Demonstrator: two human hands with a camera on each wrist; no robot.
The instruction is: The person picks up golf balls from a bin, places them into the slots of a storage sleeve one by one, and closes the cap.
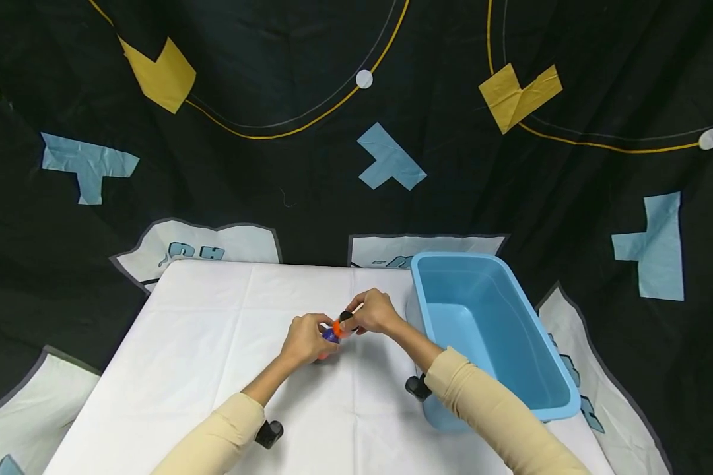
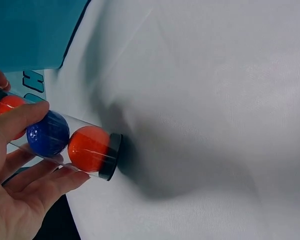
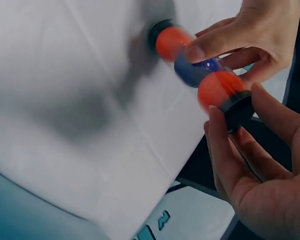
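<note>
A clear tube with a black cap at each end holds a blue dimpled ball between two orange balls, one of them the orange ball beside the far cap. My left hand grips the tube around its middle, thumb over the blue ball. At the other end, my right hand pinches the black cap between thumb and fingers. That cap sits against the second orange ball. The tube is held tilted above the white table; whether the cap is loose, I cannot tell.
A light blue plastic tub stands on the right side of the white-covered table, beneath my right forearm. Behind the table hangs a black cloth with taped blue and yellow shapes.
</note>
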